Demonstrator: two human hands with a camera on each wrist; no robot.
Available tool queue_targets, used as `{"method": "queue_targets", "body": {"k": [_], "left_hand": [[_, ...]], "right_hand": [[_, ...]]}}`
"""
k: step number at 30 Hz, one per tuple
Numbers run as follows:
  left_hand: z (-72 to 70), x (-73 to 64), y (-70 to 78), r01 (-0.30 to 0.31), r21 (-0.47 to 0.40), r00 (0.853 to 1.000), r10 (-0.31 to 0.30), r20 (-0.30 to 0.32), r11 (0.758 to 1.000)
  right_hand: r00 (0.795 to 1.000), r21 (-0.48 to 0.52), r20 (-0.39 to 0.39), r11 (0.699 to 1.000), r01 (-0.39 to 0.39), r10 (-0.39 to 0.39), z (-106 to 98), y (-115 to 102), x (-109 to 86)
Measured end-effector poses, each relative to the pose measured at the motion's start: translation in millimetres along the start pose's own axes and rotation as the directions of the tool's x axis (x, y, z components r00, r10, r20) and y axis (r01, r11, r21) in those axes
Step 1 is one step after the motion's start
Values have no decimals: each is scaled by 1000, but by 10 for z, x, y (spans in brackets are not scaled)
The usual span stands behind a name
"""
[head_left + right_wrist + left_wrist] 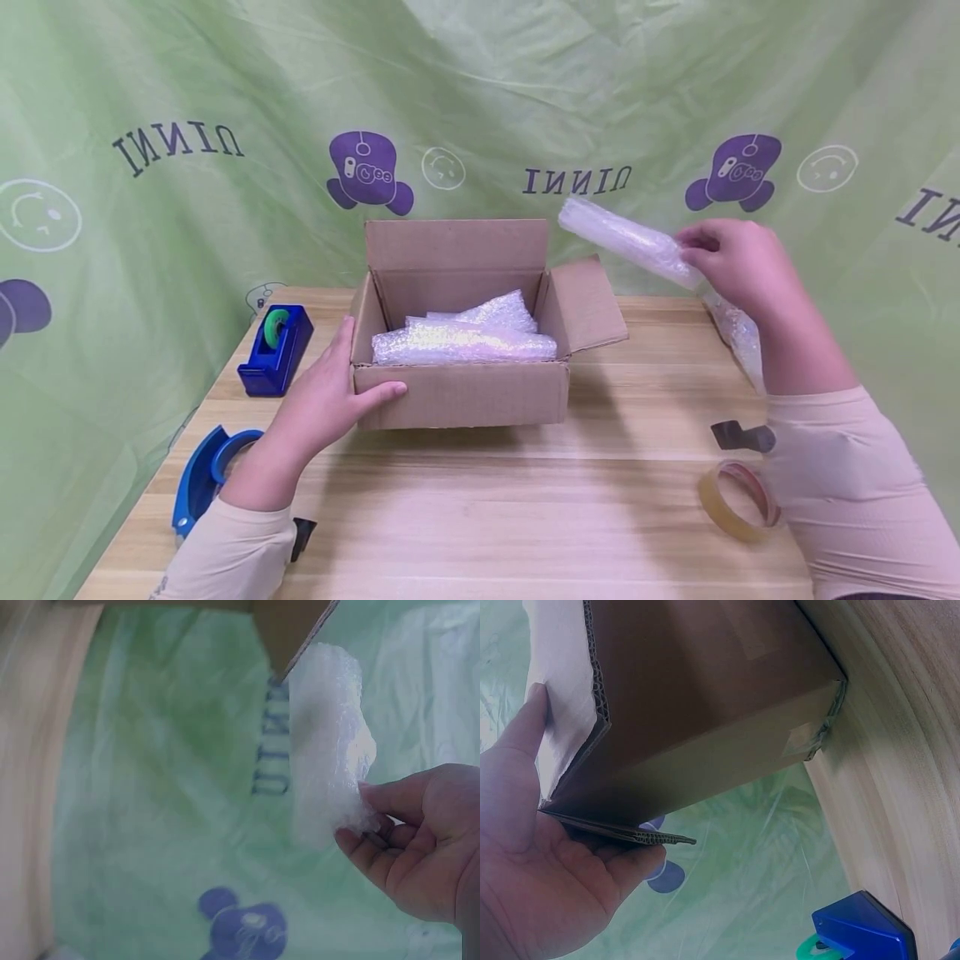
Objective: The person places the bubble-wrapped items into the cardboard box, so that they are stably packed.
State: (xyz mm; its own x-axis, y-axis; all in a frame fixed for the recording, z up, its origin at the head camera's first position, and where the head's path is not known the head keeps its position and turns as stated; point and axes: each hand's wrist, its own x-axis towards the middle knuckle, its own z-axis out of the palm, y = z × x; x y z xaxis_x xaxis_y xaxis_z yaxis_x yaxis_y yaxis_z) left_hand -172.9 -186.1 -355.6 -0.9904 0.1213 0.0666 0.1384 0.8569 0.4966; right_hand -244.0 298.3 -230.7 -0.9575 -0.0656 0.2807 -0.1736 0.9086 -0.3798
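An open cardboard box stands on the table with its back and right flaps raised. Inside lie several pieces of bubble wrap. My left hand grips the box at its front left corner, thumb across the front and fingers along the left side. In the left wrist view, that hand holds the box's flaps. Up to the right of the box, my right hand pinches one end of a rolled piece of bubble wrap. The right wrist view shows the thumb and fingers on its edge.
A blue tape dispenser with green tape stands left of the box. Nearer, a blue tape gun is partly behind my left forearm. On the right lie a roll of tape and more clear plastic wrap. A green printed curtain hangs behind.
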Motion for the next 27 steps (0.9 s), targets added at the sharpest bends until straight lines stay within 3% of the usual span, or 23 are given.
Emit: {"method": "queue_targets", "body": {"k": [11,18,27], "left_hand": [[0,1,-4,-1,4,1000,1,0,1000],[-8,-1,-11,5,6,1000,-5,4,1000],[-6,-4,-15,3,8,1000,-4,8,1000]], "right_hand": [[986,46,54,987,154,-156,101,-689,-13],[952,-5,132,960,279,-276,443,-979,70],[902,1,177,917,399,-393,871,-1144,193]]}}
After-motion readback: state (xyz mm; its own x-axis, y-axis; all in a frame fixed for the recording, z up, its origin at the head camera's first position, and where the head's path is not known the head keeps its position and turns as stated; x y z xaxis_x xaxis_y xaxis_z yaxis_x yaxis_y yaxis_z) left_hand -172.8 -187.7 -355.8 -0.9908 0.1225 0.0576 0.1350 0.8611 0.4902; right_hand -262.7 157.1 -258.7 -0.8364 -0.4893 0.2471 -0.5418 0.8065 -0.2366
